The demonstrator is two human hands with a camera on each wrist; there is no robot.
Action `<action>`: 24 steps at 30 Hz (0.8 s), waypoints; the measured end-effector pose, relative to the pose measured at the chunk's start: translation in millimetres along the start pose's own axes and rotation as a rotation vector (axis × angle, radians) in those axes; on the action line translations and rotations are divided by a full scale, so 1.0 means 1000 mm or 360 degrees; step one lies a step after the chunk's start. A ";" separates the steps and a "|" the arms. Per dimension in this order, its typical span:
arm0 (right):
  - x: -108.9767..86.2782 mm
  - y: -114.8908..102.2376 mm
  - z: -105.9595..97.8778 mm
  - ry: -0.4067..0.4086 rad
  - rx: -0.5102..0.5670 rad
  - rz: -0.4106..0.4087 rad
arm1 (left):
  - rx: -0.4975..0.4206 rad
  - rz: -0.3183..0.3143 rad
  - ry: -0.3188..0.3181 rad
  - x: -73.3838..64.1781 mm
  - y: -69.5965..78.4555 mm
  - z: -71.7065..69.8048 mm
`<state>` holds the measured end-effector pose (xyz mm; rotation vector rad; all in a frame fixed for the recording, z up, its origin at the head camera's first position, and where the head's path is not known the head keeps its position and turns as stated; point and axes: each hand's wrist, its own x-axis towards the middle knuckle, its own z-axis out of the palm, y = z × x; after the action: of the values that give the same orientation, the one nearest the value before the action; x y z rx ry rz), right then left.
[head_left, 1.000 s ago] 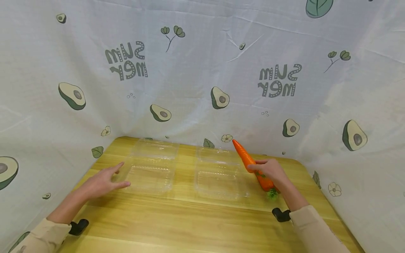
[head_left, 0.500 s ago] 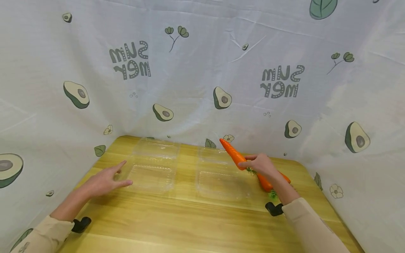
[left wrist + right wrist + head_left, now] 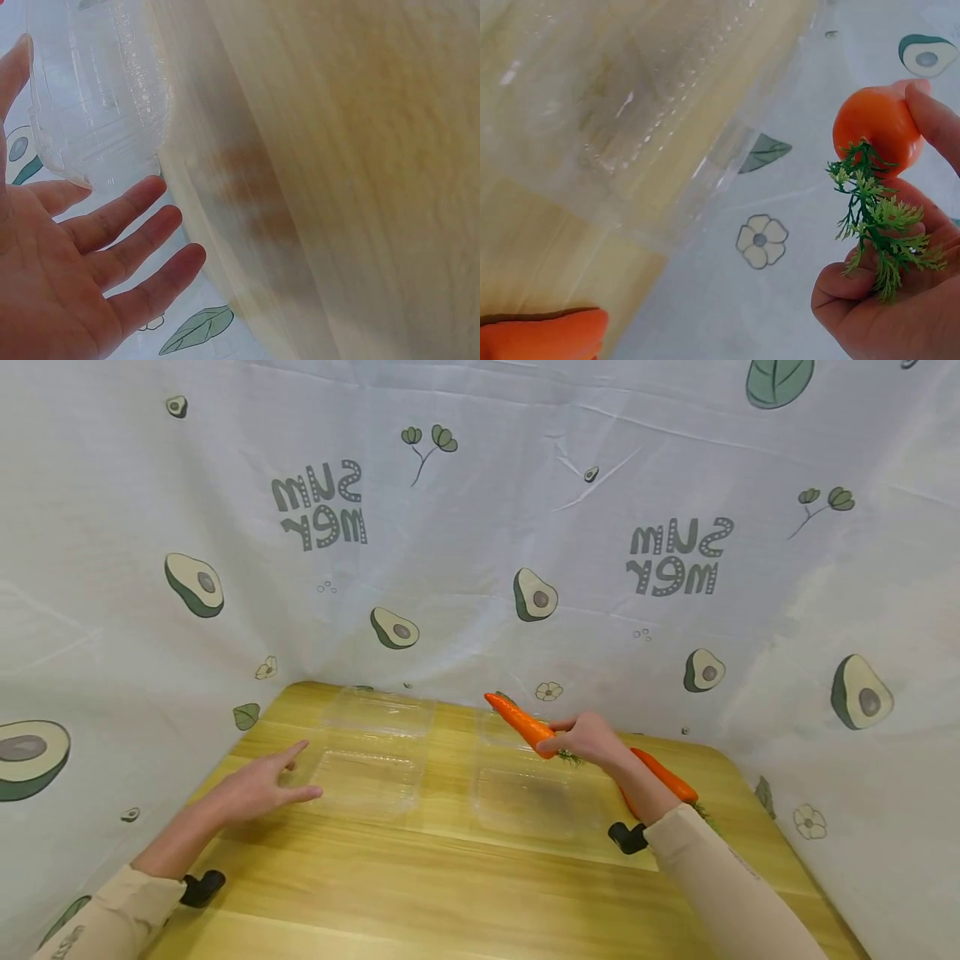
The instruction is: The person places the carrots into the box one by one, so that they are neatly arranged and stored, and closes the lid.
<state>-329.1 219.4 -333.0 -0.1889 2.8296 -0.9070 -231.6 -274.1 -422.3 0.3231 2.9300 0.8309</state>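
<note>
Head view: right hand [image 3: 592, 739] pinches tapered orange carrot [image 3: 519, 724] at thick end; off-centre grip could tip it. Left hand [image 3: 255, 787]: spread, empty.

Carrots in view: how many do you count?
3: one carrot in the right hand, another carrot on the table, a third carrot mostly hidden by the right forearm. More may be hidden.
</note>
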 end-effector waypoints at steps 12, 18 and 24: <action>0.016 -0.033 0.013 -0.0084 -0.0120 -0.0159 | -0.0028 -0.0014 -0.0021 0.002 0.001 0.001; 0.020 -0.049 0.020 -0.0127 -0.0175 -0.0231 | -0.0020 -0.0035 -0.0041 0.003 0.002 0.001; 0.026 -0.064 0.031 -0.0186 -0.0159 -0.0305 | -0.0043 -0.0029 -0.0070 0.003 0.004 0.000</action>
<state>-343.9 146.0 -323.4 -0.5165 2.7841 -0.7615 -233.8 -270.0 -420.6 0.3080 2.8742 0.8493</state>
